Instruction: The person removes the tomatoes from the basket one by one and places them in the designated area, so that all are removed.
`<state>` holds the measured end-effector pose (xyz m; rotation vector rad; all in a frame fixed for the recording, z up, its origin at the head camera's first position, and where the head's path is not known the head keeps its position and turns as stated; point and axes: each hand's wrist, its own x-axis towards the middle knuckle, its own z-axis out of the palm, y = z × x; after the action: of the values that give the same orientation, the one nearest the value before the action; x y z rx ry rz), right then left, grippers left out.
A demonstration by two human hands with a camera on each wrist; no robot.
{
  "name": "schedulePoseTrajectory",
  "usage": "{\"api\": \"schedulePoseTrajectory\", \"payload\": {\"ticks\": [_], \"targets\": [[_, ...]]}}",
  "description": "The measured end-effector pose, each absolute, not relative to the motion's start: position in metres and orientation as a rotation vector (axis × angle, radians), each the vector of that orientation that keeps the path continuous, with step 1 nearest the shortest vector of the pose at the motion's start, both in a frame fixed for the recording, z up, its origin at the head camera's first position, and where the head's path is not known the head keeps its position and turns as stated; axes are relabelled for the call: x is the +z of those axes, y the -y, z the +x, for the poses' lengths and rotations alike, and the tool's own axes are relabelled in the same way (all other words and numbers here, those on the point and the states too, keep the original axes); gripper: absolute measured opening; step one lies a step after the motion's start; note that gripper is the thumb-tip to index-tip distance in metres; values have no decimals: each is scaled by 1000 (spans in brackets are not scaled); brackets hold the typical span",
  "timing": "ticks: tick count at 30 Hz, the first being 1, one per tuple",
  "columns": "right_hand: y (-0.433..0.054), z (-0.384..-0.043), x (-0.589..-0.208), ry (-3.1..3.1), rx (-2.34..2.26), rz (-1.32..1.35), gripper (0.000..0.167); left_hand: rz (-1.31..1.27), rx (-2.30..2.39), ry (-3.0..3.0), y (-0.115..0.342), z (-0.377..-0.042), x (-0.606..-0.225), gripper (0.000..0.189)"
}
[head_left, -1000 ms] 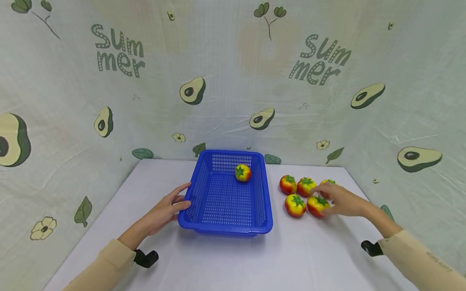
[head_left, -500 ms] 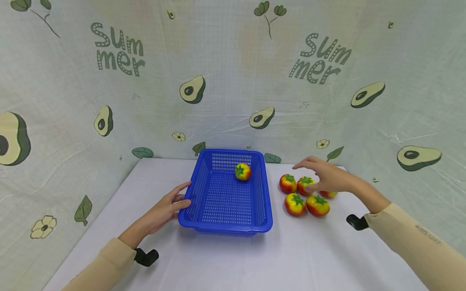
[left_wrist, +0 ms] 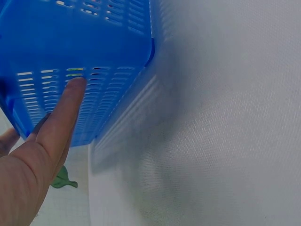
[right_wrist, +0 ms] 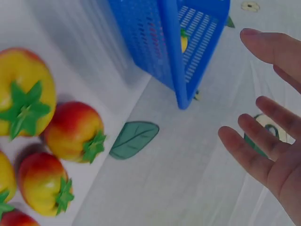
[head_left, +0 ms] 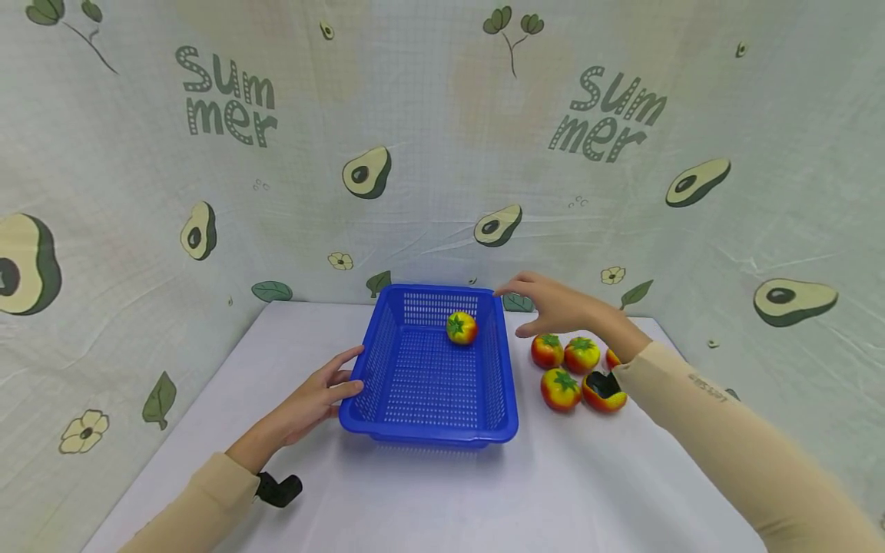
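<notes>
A blue perforated plastic basket (head_left: 429,384) stands mid-table with one red-and-yellow fruit (head_left: 461,328) in its far right corner, topped by a green star-shaped calyx. My left hand (head_left: 314,399) touches the basket's left side, thumb and forefinger at the rim. In the left wrist view, a straight finger (left_wrist: 66,110) lies against the slotted wall. My right hand (head_left: 553,303) is in the air beside the basket's far right corner, fingers spread from the thumb, nothing between them. Beneath and behind it, several similar fruits (head_left: 561,390) sit on the table; the right wrist and sleeve partly cover two.
The white table (head_left: 442,499) ends at a cloth backdrop (head_left: 429,92) printed with avocados and leaves, which also closes off both sides. In the right wrist view, the basket's upright wall (right_wrist: 146,42) stands between the fruit group (right_wrist: 75,132) and the backdrop.
My right hand has risen off the fruit group and moved left and away, towards the basket's far right corner. The left hand, basket and fruits have stayed put.
</notes>
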<state>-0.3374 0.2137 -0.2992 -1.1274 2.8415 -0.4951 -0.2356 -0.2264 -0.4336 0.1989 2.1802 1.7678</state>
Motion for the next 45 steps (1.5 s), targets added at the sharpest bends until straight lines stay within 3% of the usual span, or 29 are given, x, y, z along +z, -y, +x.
{"api": "schedulePoseTrajectory", "payload": {"ticks": [22,45], "targets": [[-133,-397,-318,-2801,-379,-1017,66,187,1761,-2194,226,-235,-433,74],[-112,-410,-357,-2629,-481,-844,69,198,1777,-2174,228,-236,-434,76]]}}
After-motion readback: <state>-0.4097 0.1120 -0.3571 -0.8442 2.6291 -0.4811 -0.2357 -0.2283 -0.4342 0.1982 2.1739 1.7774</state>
